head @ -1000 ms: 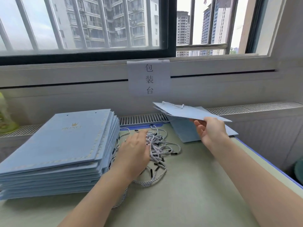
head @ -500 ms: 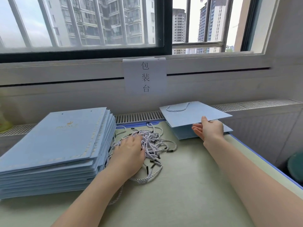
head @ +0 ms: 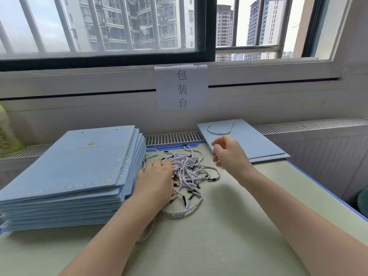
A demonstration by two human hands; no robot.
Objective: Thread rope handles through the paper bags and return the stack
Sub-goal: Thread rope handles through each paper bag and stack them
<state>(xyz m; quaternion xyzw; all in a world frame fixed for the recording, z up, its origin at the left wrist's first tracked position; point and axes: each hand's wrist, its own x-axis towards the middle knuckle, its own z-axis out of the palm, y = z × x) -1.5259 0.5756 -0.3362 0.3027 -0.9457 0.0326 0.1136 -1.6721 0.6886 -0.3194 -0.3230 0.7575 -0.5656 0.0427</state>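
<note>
My left hand lies on the tangle of rope handles mid-counter, fingers hidden, grip unclear. My right hand hovers released at 1 o'clock, beside two threaded bags. The unthreaded stack sits at 10 o'clock.

left hand hides part of the rope pile; right hand blurred.

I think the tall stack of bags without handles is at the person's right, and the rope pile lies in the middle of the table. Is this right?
Not quite. In the head view the tall stack lies at the person's left, not right. The rope pile does lie in the middle of the table.
</note>
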